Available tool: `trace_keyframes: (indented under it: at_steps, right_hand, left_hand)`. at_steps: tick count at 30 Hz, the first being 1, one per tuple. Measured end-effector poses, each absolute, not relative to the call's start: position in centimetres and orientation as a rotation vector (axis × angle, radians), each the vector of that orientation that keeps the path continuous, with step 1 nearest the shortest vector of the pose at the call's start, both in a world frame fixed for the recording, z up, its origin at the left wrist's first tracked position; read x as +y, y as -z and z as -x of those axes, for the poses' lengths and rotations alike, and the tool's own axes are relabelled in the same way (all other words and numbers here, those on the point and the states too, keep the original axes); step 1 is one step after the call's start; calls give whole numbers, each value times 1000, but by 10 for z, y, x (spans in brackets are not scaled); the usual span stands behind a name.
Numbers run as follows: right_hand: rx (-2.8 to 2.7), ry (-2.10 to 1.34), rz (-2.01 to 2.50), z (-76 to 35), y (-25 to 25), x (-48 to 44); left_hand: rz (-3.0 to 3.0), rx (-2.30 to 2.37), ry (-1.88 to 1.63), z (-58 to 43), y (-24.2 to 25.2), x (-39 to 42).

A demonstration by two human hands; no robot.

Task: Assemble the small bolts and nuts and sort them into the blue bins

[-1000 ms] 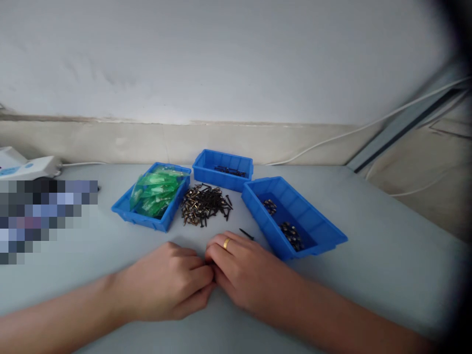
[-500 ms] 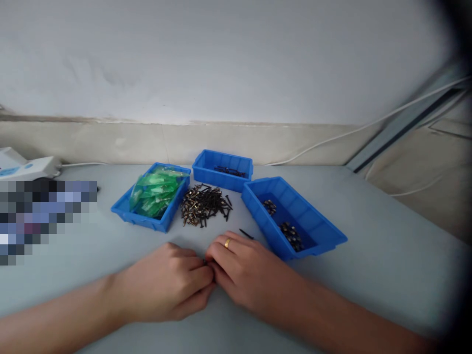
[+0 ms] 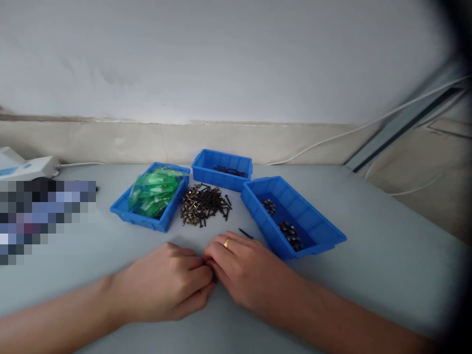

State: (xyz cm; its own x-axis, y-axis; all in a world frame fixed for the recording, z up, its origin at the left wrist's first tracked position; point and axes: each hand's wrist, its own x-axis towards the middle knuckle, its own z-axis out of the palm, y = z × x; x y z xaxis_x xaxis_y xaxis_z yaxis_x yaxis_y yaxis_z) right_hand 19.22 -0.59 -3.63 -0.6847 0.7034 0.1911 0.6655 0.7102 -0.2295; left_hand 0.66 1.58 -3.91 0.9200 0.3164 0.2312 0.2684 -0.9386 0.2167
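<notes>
Close together over the front of the table, my left hand (image 3: 175, 280) and my right hand (image 3: 243, 270) meet at the fingertips. Both are closed, with fingers curled inward. A small dark bit shows between them, but the fingers hide nearly all of it and I cannot tell its kind. Just beyond my right hand lies a single black screw (image 3: 246, 233). Behind both hands is a pile of screws (image 3: 204, 204), black ones to the right and brass-coloured ones to the left.
A blue bin of green plastic packets (image 3: 155, 191) stands left of the pile. Behind it sits a blue bin (image 3: 223, 160) with dark screws. To the right, a larger blue bin (image 3: 313, 216) holds two clusters of small metal parts. White cables (image 3: 332, 137) run along the wall.
My hands stay almost in place, fingertips together. The dark bit between them shows slightly less than before. The bins and the pile have not moved.
</notes>
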Motion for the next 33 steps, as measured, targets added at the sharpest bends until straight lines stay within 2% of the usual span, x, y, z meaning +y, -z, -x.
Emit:
trace_keyframes:
  at_steps: [33]
  right_hand:
    - [-2721,-173,1007,-194,35,-5]
  left_hand:
    - [-2890,454,-372,-8,38,16]
